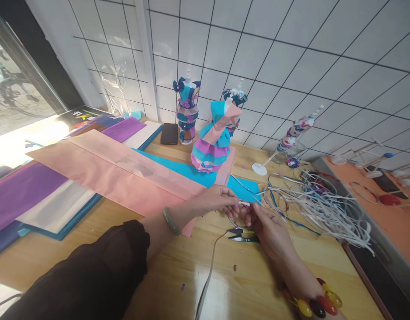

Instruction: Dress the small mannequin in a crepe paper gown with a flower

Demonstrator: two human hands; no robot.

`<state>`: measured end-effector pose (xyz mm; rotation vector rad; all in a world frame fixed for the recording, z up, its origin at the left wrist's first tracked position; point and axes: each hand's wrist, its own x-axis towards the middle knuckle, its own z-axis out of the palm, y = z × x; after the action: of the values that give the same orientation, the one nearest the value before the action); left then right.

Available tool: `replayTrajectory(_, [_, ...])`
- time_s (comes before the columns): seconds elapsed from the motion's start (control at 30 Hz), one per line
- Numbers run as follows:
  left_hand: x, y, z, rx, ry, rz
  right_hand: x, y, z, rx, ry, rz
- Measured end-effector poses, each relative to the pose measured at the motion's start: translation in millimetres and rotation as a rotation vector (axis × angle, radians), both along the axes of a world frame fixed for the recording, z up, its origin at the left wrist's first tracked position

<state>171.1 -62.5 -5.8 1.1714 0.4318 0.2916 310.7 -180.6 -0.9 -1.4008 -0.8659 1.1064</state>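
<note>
My left hand (220,199), with a green bangle at the wrist, pinches one end of a small purple and white strip (243,204). The fingers of my right hand (268,226) close on the strip's other end. Both hands are close together above the wooden table. A pair of thread snips (242,239) lies just under my right hand and is partly hidden by it. From beneath the hands a long thin ribbon (209,271) runs toward the near table edge. Beyond them stands a small dress form in a pink, blue and purple paper dress (213,149).
Coloured paper sheets (108,171) spread over the left side. A phone (169,134) and another dressed form (187,111) stand near the tiled wall. At right are a leaning form (296,131), a tangle of white cords (334,209) and an orange-topped tray (371,191).
</note>
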Motion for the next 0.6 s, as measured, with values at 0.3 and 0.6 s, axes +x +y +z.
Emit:
replayTrajectory(0.3, [0,-1,2.5,0.019,-0.036,0.055,7,-1,-9.0,-0.007,-0.057,-0.129])
replayTrajectory(0.6, [-2,-3,3.5,0.056,-0.079,0.041,5,0,-2.3,0.013,-0.013,-0.161])
